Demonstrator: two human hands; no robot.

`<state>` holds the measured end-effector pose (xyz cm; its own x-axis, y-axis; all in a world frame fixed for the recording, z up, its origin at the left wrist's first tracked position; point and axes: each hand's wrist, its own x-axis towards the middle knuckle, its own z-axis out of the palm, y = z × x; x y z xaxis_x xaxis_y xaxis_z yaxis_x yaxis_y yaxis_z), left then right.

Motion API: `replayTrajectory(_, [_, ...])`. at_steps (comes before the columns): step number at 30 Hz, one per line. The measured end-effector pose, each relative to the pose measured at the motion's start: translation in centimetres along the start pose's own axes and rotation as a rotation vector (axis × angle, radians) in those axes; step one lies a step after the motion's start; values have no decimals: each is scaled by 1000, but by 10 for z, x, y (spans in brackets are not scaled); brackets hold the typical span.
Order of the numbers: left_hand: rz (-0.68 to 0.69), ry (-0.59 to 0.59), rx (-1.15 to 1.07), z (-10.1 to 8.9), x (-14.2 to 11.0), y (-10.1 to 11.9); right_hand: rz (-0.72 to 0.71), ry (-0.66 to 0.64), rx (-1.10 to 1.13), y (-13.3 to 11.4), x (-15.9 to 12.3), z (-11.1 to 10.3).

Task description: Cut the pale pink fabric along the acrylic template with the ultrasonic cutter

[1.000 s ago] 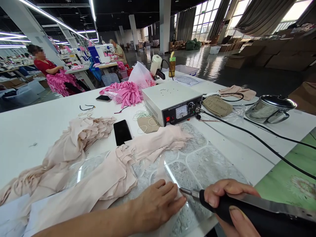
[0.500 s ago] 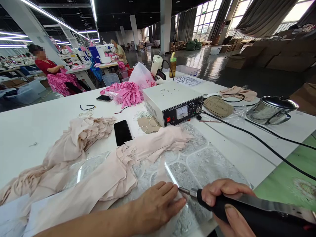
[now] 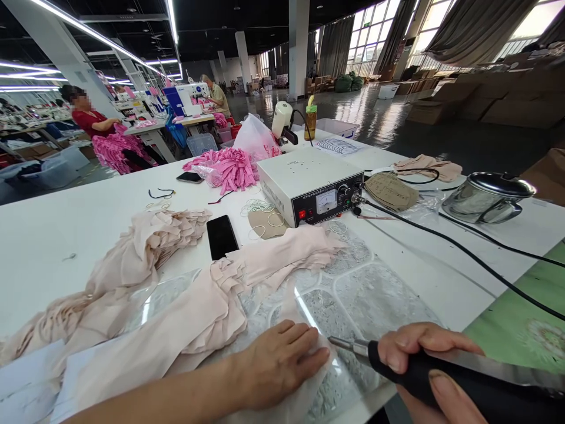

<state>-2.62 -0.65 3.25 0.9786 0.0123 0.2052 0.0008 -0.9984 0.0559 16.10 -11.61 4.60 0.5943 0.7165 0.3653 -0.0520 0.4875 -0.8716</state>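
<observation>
My left hand (image 3: 282,362) lies palm down on a thin piece of beige fabric (image 3: 289,303), fingers close together and laid flat, pressing it to a clear, grey-patterned mat (image 3: 375,288). My right hand (image 3: 424,353) is wrapped round the black grip of an ultrasonic cutter (image 3: 477,383). Its narrow metal tip points left, a short gap from my left fingertips. Whether the tip touches the cloth or mat, I cannot tell. Left of my left hand are layered beige fabric pieces (image 3: 189,318), with another fabric pile (image 3: 128,253) farther left.
Behind the mat stands a control box (image 3: 311,182) with a dial and a cable (image 3: 441,235) running right. A phone (image 3: 222,237) lies beside the fabric. A steel pot (image 3: 485,197) stands at right. Pink strips (image 3: 233,168) lie farther back. Two people work beyond the table.
The cutter's tip has drawn a little to the right, away from my left fingertips, along with my right hand. My left hand stays on the fabric. The whole view has shifted slightly.
</observation>
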Motion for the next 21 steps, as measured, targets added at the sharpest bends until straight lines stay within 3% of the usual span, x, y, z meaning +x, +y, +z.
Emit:
replayTrajectory(6, [45,18,-49,-11,-7,-1,82,4,10,4,-11,-19])
replayTrajectory(13, [115,-49,13,-9,-1,6,5,112,55,7,-14,-12])
replayTrajectory(17, [116,-94,30,-7,3,7,-19,55,18,4,-8,-12])
replayTrajectory(21, [103,-112,30,-8,3,7,50,60,11,3,-8,-18])
